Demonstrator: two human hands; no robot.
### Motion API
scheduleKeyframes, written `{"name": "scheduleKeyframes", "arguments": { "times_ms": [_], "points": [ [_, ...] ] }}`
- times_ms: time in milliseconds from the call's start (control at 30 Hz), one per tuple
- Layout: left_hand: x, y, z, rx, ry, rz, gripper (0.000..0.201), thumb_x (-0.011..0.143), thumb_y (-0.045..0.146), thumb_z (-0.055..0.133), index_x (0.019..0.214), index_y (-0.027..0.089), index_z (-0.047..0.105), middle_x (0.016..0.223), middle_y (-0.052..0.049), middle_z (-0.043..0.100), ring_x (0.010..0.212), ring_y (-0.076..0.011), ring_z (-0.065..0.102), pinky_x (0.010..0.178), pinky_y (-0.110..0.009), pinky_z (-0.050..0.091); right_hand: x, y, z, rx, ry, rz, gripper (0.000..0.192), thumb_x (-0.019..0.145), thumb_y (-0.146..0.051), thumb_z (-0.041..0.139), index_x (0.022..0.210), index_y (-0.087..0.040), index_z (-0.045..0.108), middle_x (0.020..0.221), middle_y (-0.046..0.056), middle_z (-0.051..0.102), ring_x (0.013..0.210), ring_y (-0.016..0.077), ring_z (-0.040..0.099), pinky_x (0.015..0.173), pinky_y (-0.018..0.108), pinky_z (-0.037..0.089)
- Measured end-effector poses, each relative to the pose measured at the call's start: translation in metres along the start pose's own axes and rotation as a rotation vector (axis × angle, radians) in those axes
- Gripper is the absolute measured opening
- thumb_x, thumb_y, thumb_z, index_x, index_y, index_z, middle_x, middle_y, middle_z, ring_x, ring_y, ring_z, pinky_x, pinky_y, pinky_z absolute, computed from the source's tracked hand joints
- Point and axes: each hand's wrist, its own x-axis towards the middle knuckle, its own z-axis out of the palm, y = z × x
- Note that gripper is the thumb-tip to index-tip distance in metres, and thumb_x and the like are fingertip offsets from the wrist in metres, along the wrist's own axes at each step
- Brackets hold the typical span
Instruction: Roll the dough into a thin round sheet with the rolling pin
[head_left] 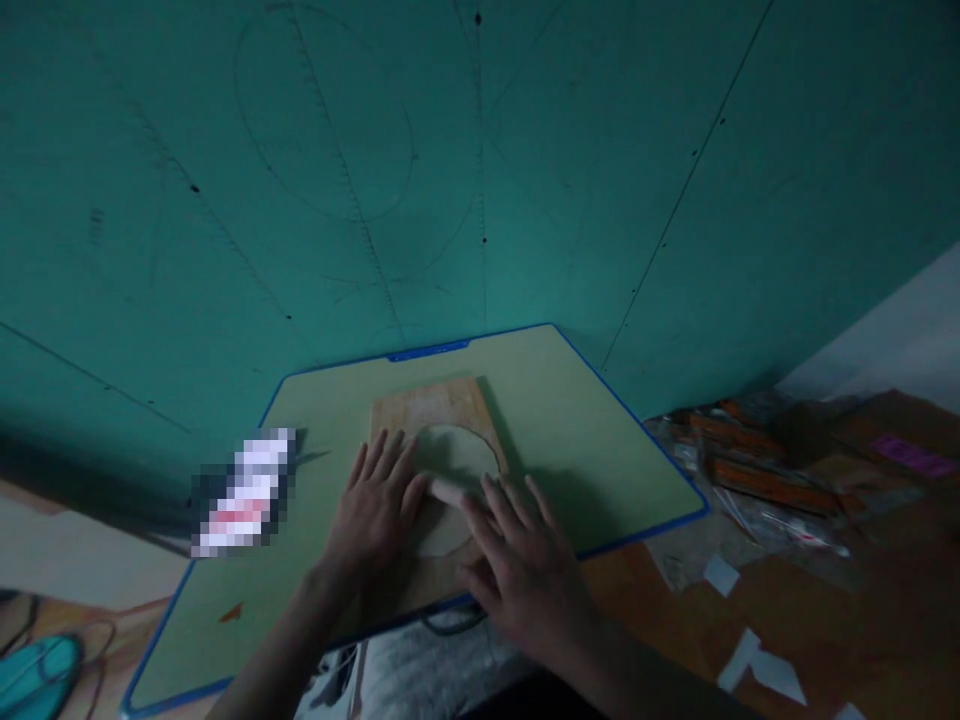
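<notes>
Both hands flat on the card, mid-frame.
Left hand [375,510] and right hand [525,560], fingers spread, press brown card [435,405]; circle [457,460] already cut.

The left hand [379,500] and right hand [525,560] covered the lower part of the wooden sheet [435,410] and the near edge of its round cut-out [457,455], so the grip on the pale roll [450,490] between them could not be made out. A pixelated patch [244,495] masked an object on the green board [600,440]. The packets [757,470] at right were too dim to identify. Both forearms ran off the bottom edge.
</notes>
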Motion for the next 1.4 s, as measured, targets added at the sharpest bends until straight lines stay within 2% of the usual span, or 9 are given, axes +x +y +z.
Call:
{"name": "scheduleKeyframes", "arguments": {
  "times_ms": [100,233,433,567,700,867,967,1200,1400],
  "points": [
    [0.019,0.003,0.002,0.021,-0.047,-0.015,0.057,0.106,0.043,0.026,0.145,0.009,0.051,0.149,-0.018,0.053,0.146,-0.0373,0.036,0.117,-0.057,0.032,0.021,0.024,-0.003,-0.043,-0.077,0.042,0.062,0.098,-0.048,0.052,0.151,-0.017,0.044,0.146,0.018,0.055,0.135,0.0334,0.051,0.118,0.056,0.032],
    [0.087,0.015,0.011,0.012,-0.15,-0.05,0.051,0.105,0.042,0.03,0.143,0.018,0.054,0.146,-0.013,0.057,0.146,-0.0369,0.036,0.118,-0.059,0.028,0.057,0.068,-0.002,-0.134,-0.183,0.157,0.061,0.101,-0.05,0.043,0.148,-0.011,0.048,0.141,0.023,0.058,0.133,0.0365,0.052,0.115,0.058,0.033],
    [0.154,0.02,0.025,-0.046,-0.22,0.027,0.047,0.105,0.043,0.032,0.136,0.02,0.059,0.144,-0.012,0.058,0.142,-0.0312,0.043,0.114,-0.052,0.034,0.096,0.113,-0.013,-0.173,-0.379,0.146,0.035,0.099,-0.036,0.051,0.129,-0.03,0.068,0.149,0.013,0.054,0.141,0.0432,0.041,0.109,0.074,0.028],
    [0.142,0.02,0.021,-0.045,-0.195,0.017,0.047,0.104,0.044,0.034,0.138,0.02,0.058,0.144,-0.012,0.058,0.141,-0.0322,0.044,0.114,-0.053,0.034,0.089,0.1,-0.016,-0.132,-0.355,0.173,0.041,0.1,-0.035,0.048,0.137,-0.024,0.061,0.152,0.017,0.049,0.145,0.0421,0.036,0.113,0.071,0.027],
    [0.093,0.007,0.013,-0.054,-0.194,0.007,0.048,0.104,0.045,0.034,0.14,0.024,0.057,0.148,-0.009,0.055,0.142,-0.0324,0.043,0.115,-0.054,0.033,0.052,0.046,-0.009,0.022,-0.237,0.138,0.06,0.101,-0.042,0.046,0.154,-0.013,0.04,0.156,0.022,0.042,0.143,0.0356,0.041,0.115,0.056,0.037],
    [0.064,-0.006,0.009,-0.104,-0.197,0.02,0.048,0.104,0.04,0.034,0.145,0.026,0.053,0.158,-0.008,0.044,0.149,-0.0312,0.032,0.119,-0.055,0.028,0.024,0.0,-0.001,0.083,-0.177,0.041,0.07,0.095,-0.039,0.059,0.155,-0.012,0.037,0.16,0.019,0.036,0.143,0.0359,0.041,0.115,0.051,0.039],
    [0.087,0.006,0.014,-0.101,-0.22,0.038,0.047,0.104,0.039,0.035,0.145,0.026,0.054,0.158,-0.007,0.043,0.15,-0.0317,0.03,0.12,-0.056,0.026,0.028,0.012,0.001,0.038,-0.142,0.095,0.064,0.096,-0.035,0.056,0.154,-0.012,0.039,0.158,0.02,0.04,0.143,0.0344,0.042,0.116,0.052,0.037],
    [0.163,0.049,0.033,-0.119,-0.241,0.053,0.05,0.103,0.05,0.036,0.139,0.023,0.059,0.149,-0.01,0.054,0.145,-0.0308,0.039,0.117,-0.053,0.032,0.042,0.091,-0.002,-0.129,-0.159,0.183,0.044,0.103,-0.026,0.036,0.142,-0.018,0.055,0.146,0.018,0.056,0.142,0.0335,0.044,0.114,0.064,0.033],
    [0.152,0.048,0.024,-0.105,-0.204,0.032,0.047,0.104,0.047,0.035,0.133,0.023,0.063,0.146,-0.009,0.057,0.14,-0.0281,0.046,0.114,-0.049,0.036,0.026,0.085,0.009,-0.182,-0.092,0.145,0.044,0.101,-0.019,0.037,0.14,-0.023,0.057,0.141,0.017,0.06,0.138,0.0358,0.048,0.108,0.068,0.038]
  ]
}}
